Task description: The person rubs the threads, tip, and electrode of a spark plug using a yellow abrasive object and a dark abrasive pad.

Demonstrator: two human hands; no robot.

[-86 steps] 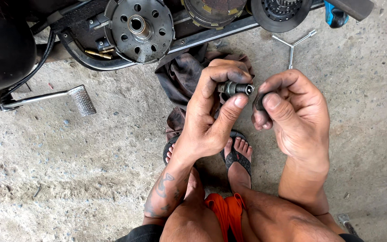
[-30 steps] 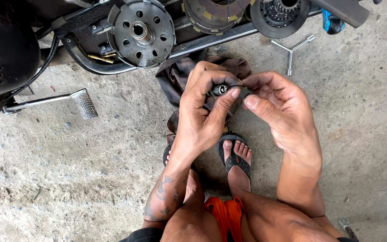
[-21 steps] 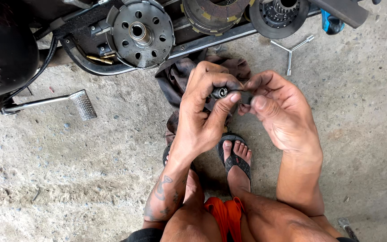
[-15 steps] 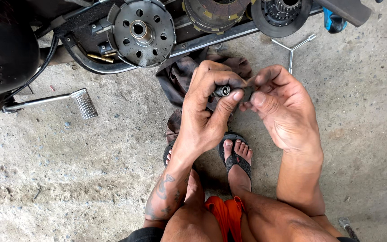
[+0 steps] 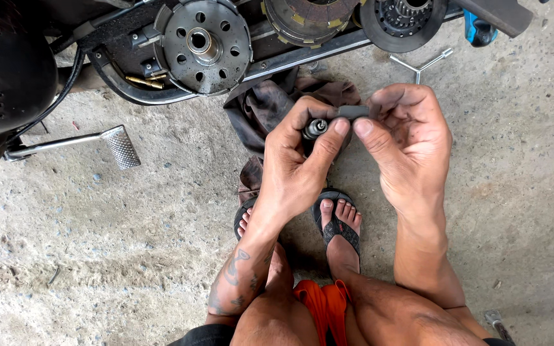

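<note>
Left hand (image 5: 296,170) gripped a small steel cylinder (image 5: 314,128) between thumb and fingers, its shiny end facing up. Right hand (image 5: 405,144) pinched a dark sleeve (image 5: 352,112) at thumb and fingertips, just beside the cylinder and touching or nearly touching it. Both hands were closed on their parts, held over the feet, above the concrete floor (image 5: 97,256).

Change: about three seconds back the hands were apart, cylinder clearly shown in the left, right hand curled around its own piece. A second back they had come together. In the last half second the right fingers rose slightly and the dark sleeve showed more plainly at the cylinder's end. Judged: the two pieces were being fitted or worked against each other; whether seated, cannot tell.

Around: oily rag (image 5: 270,109) on the floor behind the hands, drilled clutch disc (image 5: 203,45) beyond it, kick lever (image 5: 72,144) to the left, Y-shaped wrench (image 5: 421,63) and blue tool (image 5: 479,31) at top right.
</note>
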